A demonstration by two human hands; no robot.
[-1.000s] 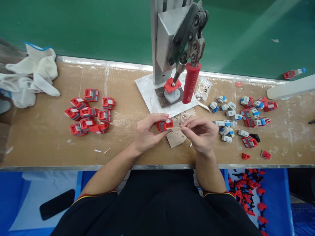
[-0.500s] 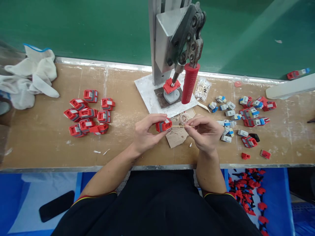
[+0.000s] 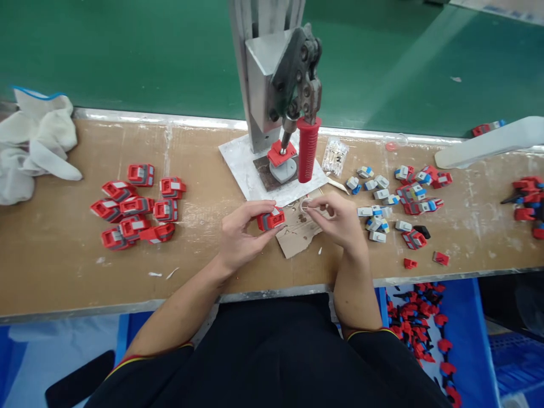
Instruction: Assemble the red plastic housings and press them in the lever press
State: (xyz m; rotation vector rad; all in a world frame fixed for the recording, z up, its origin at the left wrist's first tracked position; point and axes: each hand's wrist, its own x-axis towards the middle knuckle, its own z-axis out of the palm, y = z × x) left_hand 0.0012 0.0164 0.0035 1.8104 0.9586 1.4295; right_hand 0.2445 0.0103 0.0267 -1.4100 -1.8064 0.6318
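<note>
My left hand point(image 3: 243, 233) grips a small red and grey toy vehicle part point(image 3: 271, 219) between thumb and fingers, its hollow side facing right. Thumb and forefinger of my right hand point(image 3: 338, 220) are pinched on a thin wooden stick, which is mostly hidden now. The pinch is over a small clear round dish point(image 3: 304, 205) on a torn piece of cardboard point(image 3: 296, 241). Behind both hands stands a toggle press with a red handle point(image 3: 308, 148); a red piece point(image 3: 281, 153) sits under its plunger, on a grey block.
Several red and grey vehicle parts point(image 3: 135, 205) lie in a group on the left. White gloves point(image 3: 46, 136) are at the far left. To the right are small white and blue pieces point(image 3: 376, 211), more red parts point(image 3: 414, 239) and a bag of cotton swabs point(image 3: 335, 155).
My right hand has drawn the stick away from the red part to the round dish. My left hand still holds the part. The whole view has shifted with my head.
</note>
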